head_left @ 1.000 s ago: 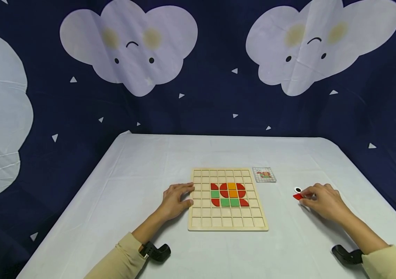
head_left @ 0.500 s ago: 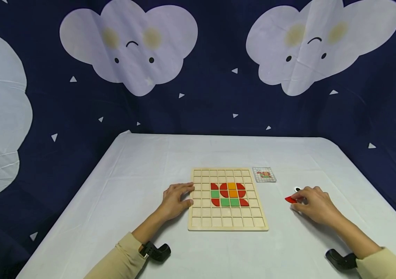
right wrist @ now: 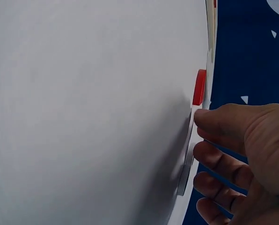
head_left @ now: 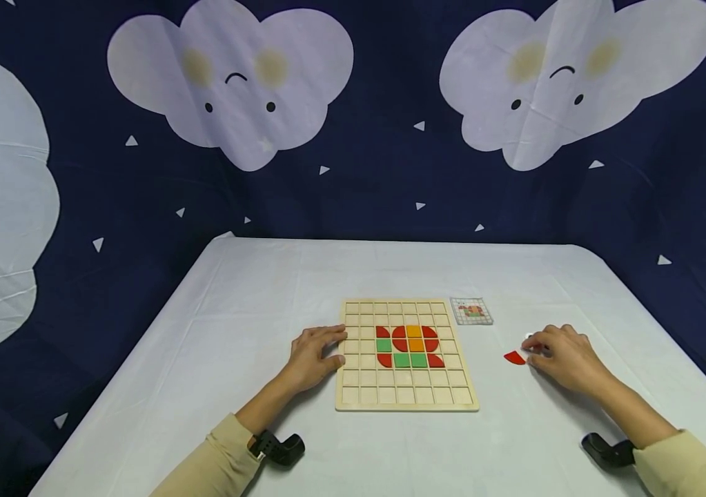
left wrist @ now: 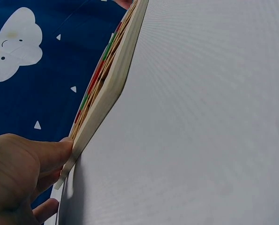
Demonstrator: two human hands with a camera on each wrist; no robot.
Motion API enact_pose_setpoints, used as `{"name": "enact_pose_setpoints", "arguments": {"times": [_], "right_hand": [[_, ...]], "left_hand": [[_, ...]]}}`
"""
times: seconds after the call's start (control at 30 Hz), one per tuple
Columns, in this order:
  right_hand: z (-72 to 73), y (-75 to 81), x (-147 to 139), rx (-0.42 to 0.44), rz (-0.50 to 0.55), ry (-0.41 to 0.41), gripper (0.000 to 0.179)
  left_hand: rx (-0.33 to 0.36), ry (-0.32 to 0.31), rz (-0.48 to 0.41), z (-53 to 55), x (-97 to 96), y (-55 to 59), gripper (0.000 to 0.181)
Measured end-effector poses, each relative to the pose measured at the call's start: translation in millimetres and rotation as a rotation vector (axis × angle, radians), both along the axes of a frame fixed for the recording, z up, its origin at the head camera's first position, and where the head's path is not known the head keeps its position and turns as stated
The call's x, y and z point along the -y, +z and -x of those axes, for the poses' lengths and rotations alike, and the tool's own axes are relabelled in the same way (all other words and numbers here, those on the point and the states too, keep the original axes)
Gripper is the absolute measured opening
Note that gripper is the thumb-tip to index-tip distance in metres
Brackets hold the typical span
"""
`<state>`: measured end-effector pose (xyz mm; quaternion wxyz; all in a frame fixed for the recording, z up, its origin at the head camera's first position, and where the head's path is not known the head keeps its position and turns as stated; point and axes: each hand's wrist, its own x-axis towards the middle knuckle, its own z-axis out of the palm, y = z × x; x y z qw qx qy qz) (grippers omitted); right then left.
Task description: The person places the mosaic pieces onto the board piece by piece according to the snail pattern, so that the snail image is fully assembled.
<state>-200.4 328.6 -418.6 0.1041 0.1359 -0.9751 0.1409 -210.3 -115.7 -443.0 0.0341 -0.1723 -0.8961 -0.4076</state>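
Observation:
My left hand (head_left: 310, 357) rests at the left edge of a wooden grid board (head_left: 406, 390), thumb and fingers touching its rim. Red, green and orange pieces form a pattern on the board. To the right, my right hand (head_left: 566, 357) is low over the table, its fingertips close to a white eye piece (head_left: 528, 336) that they mostly hide. A red quarter-round piece (head_left: 514, 357) lies flat just left of those fingers. In the right wrist view the red piece (right wrist: 199, 87) is apart from the thumb, and a thin pale edge (right wrist: 186, 161) shows beside the fingertips.
A small pattern card (head_left: 471, 311) lies by the board's upper right corner. Everything sits on a white-covered table (head_left: 266, 276). Behind it hangs a dark blue cloth (head_left: 390, 186) with clouds.
My right hand has slid the red piece left and let it go, then shifted slightly back right towards the eye piece. My left hand has stayed put.

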Motion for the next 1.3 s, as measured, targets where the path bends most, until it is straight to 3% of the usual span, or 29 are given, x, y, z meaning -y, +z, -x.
{"name": "enact_pose_setpoints", "arguments": {"times": [0.4,0.7,1.03,1.3], "right_hand": [[6.4,-1.3,17,0.014,-0.027,0.045,0.021],[10.5,1.0,25,0.078,-0.035,0.055,0.025],[13.3,3.7,30,0.087,0.012,0.088,0.02],[28.0,18.3,76,0.027,0.051,0.184,0.019]], "left_hand": [[-0.003,-0.001,-0.002,0.2,0.3,-0.4,0.043],[0.003,-0.005,-0.003,0.3,0.4,-0.5,0.044],[0.0,-0.01,0.009,1.8,0.9,-2.2,0.043],[-0.139,-0.048,0.018,-1.6,2.5,-1.2,0.04]]}}
